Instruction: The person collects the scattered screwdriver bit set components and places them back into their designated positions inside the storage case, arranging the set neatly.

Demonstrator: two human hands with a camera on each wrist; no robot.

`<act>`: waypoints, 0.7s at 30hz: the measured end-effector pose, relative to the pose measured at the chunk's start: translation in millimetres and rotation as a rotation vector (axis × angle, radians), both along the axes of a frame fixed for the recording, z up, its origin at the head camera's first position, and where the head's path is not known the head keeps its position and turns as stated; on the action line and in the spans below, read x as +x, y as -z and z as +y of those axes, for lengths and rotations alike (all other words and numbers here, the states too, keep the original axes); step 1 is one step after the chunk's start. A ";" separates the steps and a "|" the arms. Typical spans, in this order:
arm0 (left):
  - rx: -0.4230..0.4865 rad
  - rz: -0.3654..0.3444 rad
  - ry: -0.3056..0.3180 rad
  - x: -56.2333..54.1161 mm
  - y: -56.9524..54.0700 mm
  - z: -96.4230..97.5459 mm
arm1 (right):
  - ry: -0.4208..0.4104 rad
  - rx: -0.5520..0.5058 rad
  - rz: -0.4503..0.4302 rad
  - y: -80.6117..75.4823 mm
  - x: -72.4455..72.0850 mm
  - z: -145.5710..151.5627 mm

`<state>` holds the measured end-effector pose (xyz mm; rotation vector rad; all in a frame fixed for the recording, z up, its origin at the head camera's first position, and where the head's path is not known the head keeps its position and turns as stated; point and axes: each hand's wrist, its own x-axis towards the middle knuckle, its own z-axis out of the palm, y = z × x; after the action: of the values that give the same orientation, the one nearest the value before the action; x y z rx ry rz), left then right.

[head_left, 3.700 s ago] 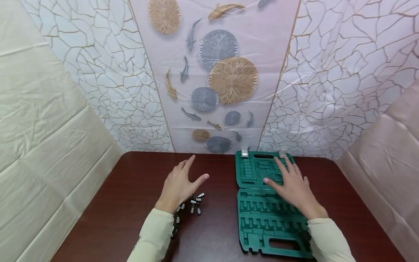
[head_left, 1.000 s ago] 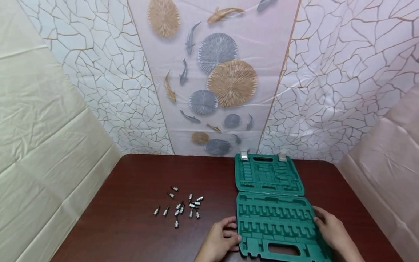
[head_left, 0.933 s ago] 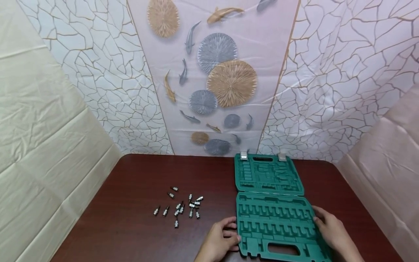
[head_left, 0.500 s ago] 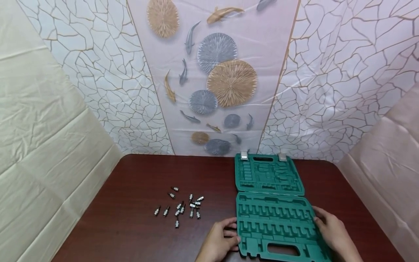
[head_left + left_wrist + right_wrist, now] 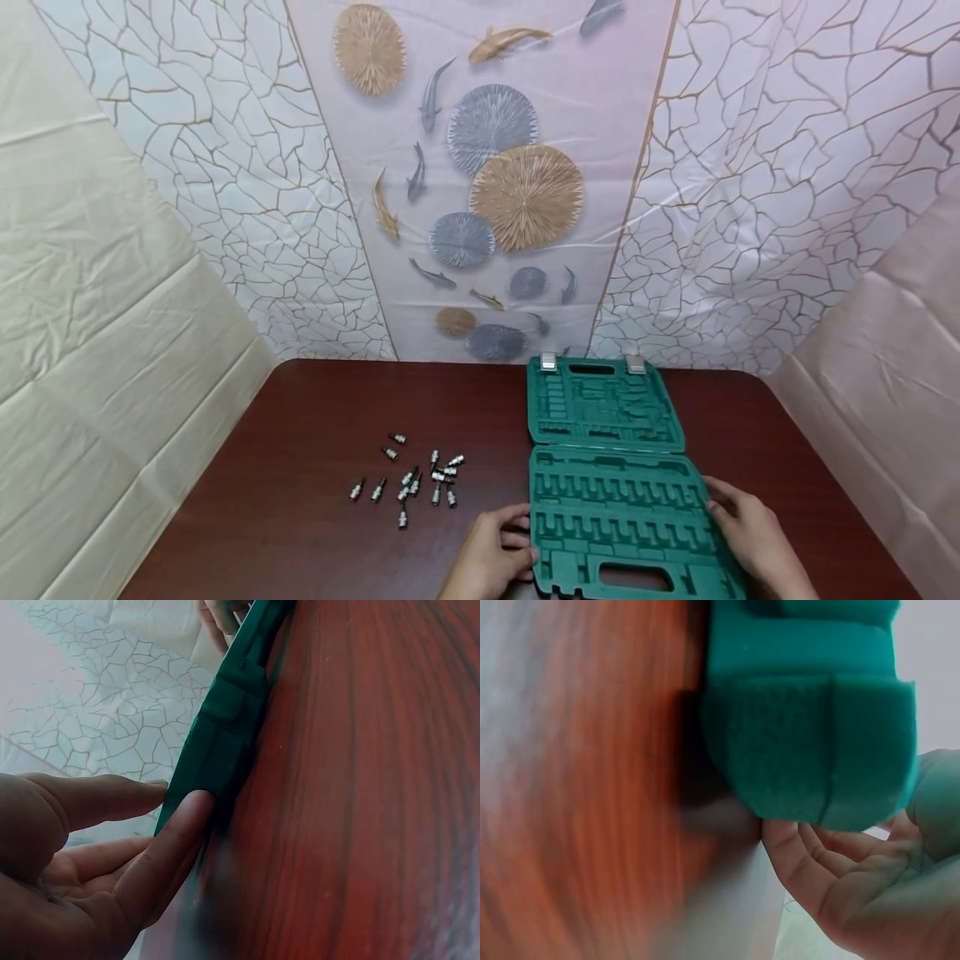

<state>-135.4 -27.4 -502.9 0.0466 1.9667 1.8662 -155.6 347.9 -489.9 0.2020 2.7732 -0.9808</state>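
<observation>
A green plastic socket case lies unfolded on the table, its moulded slots bare. My left hand holds the near half's left side; in the left wrist view the thumb is at the upper edge and a finger lies along the side wall. On the opposite side, my right hand grips the case with the thumb over the rim. The right wrist view shows its fingers curled against the case wall. Several silver bit sockets with dark tips lie scattered left of the case.
The dark red-brown table has its back edge against a patterned cloth backdrop. Pale cloth walls stand at left and right. Two metal latches sit on the case's far edge.
Both hands, earlier spread in the air over the sockets and the case, came down to the case's two sides. In the last half second the case has shifted slightly left with them.
</observation>
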 end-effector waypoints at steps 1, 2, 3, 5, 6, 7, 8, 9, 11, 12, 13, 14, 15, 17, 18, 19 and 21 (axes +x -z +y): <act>-0.003 -0.002 0.000 0.0 -0.2 -1.1 | 0.001 0.001 0.003 0.1 0.3 -1.0; -0.008 -0.007 0.001 -0.3 -0.4 -2.1 | 0.002 0.001 0.007 0.4 0.4 -1.8; -0.013 -0.009 0.000 -0.5 -0.6 -3.0 | 0.002 0.000 0.010 0.4 0.5 -2.6; -0.015 0.001 -0.005 -0.1 -0.2 -4.8 | 0.003 -0.006 0.013 0.6 0.4 -4.5; -0.021 -0.001 -0.006 -0.2 -0.4 -5.8 | 0.004 -0.011 0.011 0.7 0.1 -5.4; -0.022 0.007 -0.010 0.0 -0.4 -6.6 | 0.003 -0.016 0.008 0.4 0.0 -6.3; -0.028 0.009 -0.012 0.0 -0.7 -7.4 | 0.002 -0.023 0.004 0.0 0.0 -7.4; -0.029 0.012 -0.013 0.0 -0.9 -8.4 | 0.001 -0.028 0.001 -0.5 -0.1 -8.4; -0.037 0.006 -0.012 -0.4 -1.8 -10.8 | -0.004 -0.035 0.002 -0.9 -0.4 -10.5; -0.039 0.002 -0.010 -0.7 -2.1 -12.2 | -0.006 -0.040 0.002 -1.2 -0.4 -11.7; -0.040 0.002 -0.009 -0.7 -2.2 -13.6 | -0.007 -0.044 0.004 -1.4 -0.3 -13.0; -0.044 -0.003 -0.008 -1.0 -2.4 -15.2 | -0.007 -0.049 0.006 -1.4 -0.5 -14.3; -0.047 -0.005 -0.008 -1.1 -2.4 -16.8 | -0.007 -0.051 0.006 -1.4 -0.8 -15.7; -0.056 -0.008 -0.011 -1.0 -2.8 -20.2 | -0.001 -0.057 0.008 -1.5 -1.6 -18.9; -0.059 -0.006 -0.013 -0.8 -2.9 -21.8 | 0.001 -0.059 0.006 -1.5 -1.9 -20.4; -0.063 -0.001 -0.016 -0.5 -3.2 -23.3 | 0.005 -0.062 0.003 -1.5 -2.4 -22.1; -0.065 0.007 -0.022 0.2 -3.7 -26.3 | 0.011 -0.068 -0.002 -1.4 -3.5 -25.5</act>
<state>-135.2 -53.7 -499.2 0.0124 2.0396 1.8162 -159.0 322.4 -488.4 0.2086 2.7347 -1.0746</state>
